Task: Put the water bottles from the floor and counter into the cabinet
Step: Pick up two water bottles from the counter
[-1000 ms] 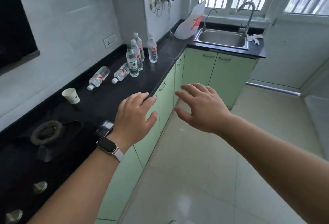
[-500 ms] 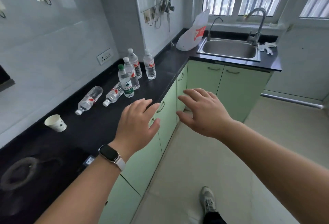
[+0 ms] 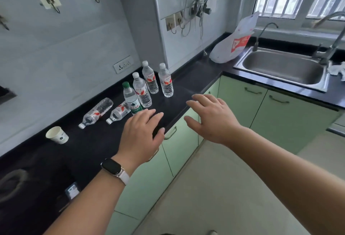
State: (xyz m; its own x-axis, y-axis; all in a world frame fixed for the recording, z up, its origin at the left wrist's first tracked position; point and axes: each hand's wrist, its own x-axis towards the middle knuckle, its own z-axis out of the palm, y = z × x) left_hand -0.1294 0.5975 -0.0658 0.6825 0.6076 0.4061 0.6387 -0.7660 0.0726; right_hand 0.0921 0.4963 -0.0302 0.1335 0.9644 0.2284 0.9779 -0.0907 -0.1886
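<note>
Several clear water bottles stand on the black counter (image 3: pixel 188 78): a green-capped bottle (image 3: pixel 130 98) nearest me, and white-capped ones with red labels (image 3: pixel 141 91) (image 3: pixel 150 80) (image 3: pixel 165 80) behind it. Two more bottles lie on their sides (image 3: pixel 97 110) (image 3: pixel 119 112). My left hand (image 3: pixel 141 134), a watch on its wrist, hovers open over the counter edge just in front of the green-capped bottle. My right hand (image 3: pixel 211 118) is open, palm down, above the light green cabinet doors (image 3: pixel 179 147), which are closed. No floor bottles are in view.
A paper cup (image 3: pixel 57 135) stands on the counter to the left. A steel sink (image 3: pixel 281 66) with taps sits at the back right, a white plastic bag (image 3: pixel 233 42) beside it. A stove burner (image 3: pixel 11 182) is at the lower left. Pale tiled floor (image 3: pixel 224 197) lies below.
I have moved closer to the bottles; they appear larger and nearer. Both hands have stayed open and advanced toward the counter edge. The stove has slid to the frame's lower left.
</note>
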